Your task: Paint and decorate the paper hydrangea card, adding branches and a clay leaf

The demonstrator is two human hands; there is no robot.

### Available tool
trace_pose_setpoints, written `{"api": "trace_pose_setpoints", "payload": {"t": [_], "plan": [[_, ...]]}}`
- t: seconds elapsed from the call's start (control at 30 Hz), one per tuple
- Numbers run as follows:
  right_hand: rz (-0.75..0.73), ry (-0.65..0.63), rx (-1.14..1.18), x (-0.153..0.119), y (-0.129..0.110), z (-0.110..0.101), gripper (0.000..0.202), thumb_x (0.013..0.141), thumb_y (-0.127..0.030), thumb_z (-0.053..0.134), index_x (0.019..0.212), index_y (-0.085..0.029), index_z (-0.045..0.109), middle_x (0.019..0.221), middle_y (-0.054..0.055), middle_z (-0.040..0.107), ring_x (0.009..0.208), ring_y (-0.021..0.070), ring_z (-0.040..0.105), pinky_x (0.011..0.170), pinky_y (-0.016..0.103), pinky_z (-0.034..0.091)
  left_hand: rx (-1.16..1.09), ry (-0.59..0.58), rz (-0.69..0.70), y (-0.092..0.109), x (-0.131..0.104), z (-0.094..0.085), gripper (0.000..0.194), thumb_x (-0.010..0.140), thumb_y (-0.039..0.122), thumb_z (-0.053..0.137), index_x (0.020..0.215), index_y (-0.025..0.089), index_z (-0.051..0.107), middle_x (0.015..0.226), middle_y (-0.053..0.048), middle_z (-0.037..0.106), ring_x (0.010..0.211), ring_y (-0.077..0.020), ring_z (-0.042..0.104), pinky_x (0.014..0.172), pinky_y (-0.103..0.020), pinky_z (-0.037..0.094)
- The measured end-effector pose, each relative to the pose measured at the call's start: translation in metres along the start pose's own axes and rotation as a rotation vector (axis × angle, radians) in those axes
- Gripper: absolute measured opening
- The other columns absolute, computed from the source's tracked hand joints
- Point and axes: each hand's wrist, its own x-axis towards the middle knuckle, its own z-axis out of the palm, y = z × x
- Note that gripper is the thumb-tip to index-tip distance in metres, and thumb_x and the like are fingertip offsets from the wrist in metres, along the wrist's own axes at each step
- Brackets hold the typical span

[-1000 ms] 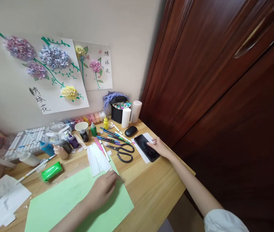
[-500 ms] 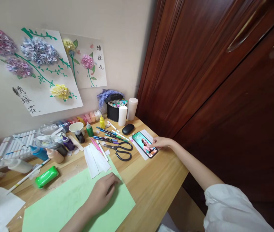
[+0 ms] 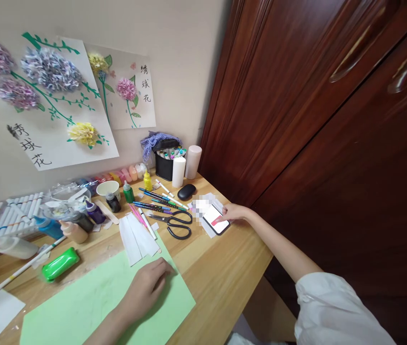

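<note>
My left hand [image 3: 146, 289] rests on a light green sheet of paper [image 3: 92, 302], its fingers loosely bent and the thumb apart, with nothing in it. At the right, my right hand [image 3: 236, 212] reaches over a phone [image 3: 220, 227] lying face up on the table. One finger is stretched out onto its screen, which is bright white with a red patch. Part of the phone's upper end is blurred by pixel blocks. Under the phone lies a pale paper. Black-handled scissors [image 3: 180, 232] and white paper strips [image 3: 139, 239] lie between my two hands.
Paint bottles, including a green one [image 3: 128, 192], stand near a paper cup [image 3: 108, 189]. Pens [image 3: 153, 207], a black mouse [image 3: 186, 192] and a marker case [image 3: 163, 166] are toward the wall. A green packet [image 3: 60, 264] lies left. A dark wooden cabinet [image 3: 297, 143] borders the right.
The phone's screen has gone from a lock picture with a clock to a white page with a red patch. The whole view has shifted slightly; my left hand stays on the green paper.
</note>
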Motion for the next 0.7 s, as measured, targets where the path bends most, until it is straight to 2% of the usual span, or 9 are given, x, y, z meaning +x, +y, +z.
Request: {"api": "trace_pose_setpoints", "payload": {"t": [0.1,0.2,0.33,0.43,0.5,0.53,0.6,0.63,0.7], "plan": [[-0.012,0.0,0.084,-0.004,0.001,-0.001,0.052,0.055,-0.066,0.071,0.057,-0.018,0.048,0.048,-0.003,0.051,0.046,0.0089,0.043,0.045,0.022,0.034,0.008,-0.004,0.001,0.0,0.0,0.0,0.029,0.089,0.015,0.031,0.092,0.022,0.059,0.092,-0.006,0.064,0.084,-0.0191,0.06,0.075,-0.031,0.046],[-0.011,0.073,0.165,-0.007,0.003,0.003,0.054,0.074,-0.07,0.049,0.06,-0.017,0.05,0.051,0.0,0.054,0.047,0.0097,0.047,0.049,0.023,0.039,0.016,-0.008,-0.006,0.001,0.0,0.0,0.029,0.089,0.015,0.031,0.092,0.022,0.058,0.093,-0.006,0.064,0.085,-0.019,0.06,0.075,-0.031,0.046],[-0.003,0.25,0.202,-0.02,0.005,0.015,0.049,0.088,-0.055,0.033,0.062,-0.018,0.05,0.055,0.002,0.056,0.051,0.0126,0.051,0.054,0.025,0.041,0.016,-0.019,-0.017,0.002,-0.001,-0.002,0.029,0.089,0.013,0.031,0.093,0.022,0.058,0.094,-0.005,0.063,0.085,-0.0188,0.06,0.076,-0.031,0.046],[-0.025,0.429,0.18,-0.041,-0.004,0.026,0.036,0.09,-0.043,0.034,0.071,-0.018,0.052,0.071,0.008,0.062,0.069,0.0193,0.058,0.064,0.029,0.043,0.013,-0.022,-0.016,0.001,-0.001,-0.002,0.029,0.088,0.012,0.032,0.092,0.022,0.059,0.094,-0.005,0.063,0.085,-0.0184,0.06,0.075,-0.03,0.045],[-0.075,0.552,0.162,-0.06,-0.021,0.036,0.026,0.091,-0.037,0.035,0.085,-0.019,0.052,0.09,0.011,0.064,0.086,0.023,0.058,0.072,0.031,0.043,0.007,-0.02,-0.004,0.001,0.0,-0.001,0.029,0.086,0.009,0.033,0.092,0.022,0.059,0.093,-0.004,0.063,0.085,-0.0181,0.06,0.075,-0.03,0.045],[-0.114,0.576,0.16,-0.069,-0.033,0.043,0.024,0.091,-0.035,0.033,0.089,-0.02,0.052,0.095,0.01,0.064,0.089,0.0226,0.058,0.073,0.03,0.042,0.0,-0.014,0.003,0.0,0.0,0.0,0.03,0.085,0.008,0.033,0.091,0.021,0.059,0.092,-0.004,0.063,0.085,-0.0179,0.059,0.075,-0.029,0.045],[-0.222,0.532,0.171,-0.084,-0.062,0.059,0.024,0.093,-0.035,0.032,0.089,-0.022,0.052,0.087,0.005,0.064,0.077,0.0184,0.059,0.067,0.027,0.042,-0.036,0.011,0.01,-0.001,0.001,0.001,0.03,0.083,0.007,0.033,0.089,0.021,0.059,0.091,-0.004,0.063,0.084,-0.017,0.059,0.076,-0.028,0.045],[-0.328,0.478,0.201,-0.091,-0.078,0.069,0.024,0.093,-0.035,0.033,0.088,-0.023,0.053,0.082,0.003,0.064,0.073,0.0176,0.058,0.065,0.026,0.042,-0.058,0.033,0.011,-0.001,0.001,0.0,0.03,0.083,0.007,0.033,0.088,0.02,0.059,0.09,-0.004,0.063,0.084,-0.0165,0.059,0.076,-0.028,0.045],[-0.522,0.401,0.254,-0.103,-0.109,0.089,0.021,0.093,-0.031,0.036,0.087,-0.022,0.054,0.083,0.003,0.064,0.078,0.0171,0.059,0.067,0.025,0.042,-0.085,0.098,0.013,-0.002,0.001,-0.007,0.028,0.084,0.007,0.033,0.087,0.02,0.058,0.088,-0.003,0.063,0.082,-0.0158,0.059,0.076,-0.027,0.045]]}}
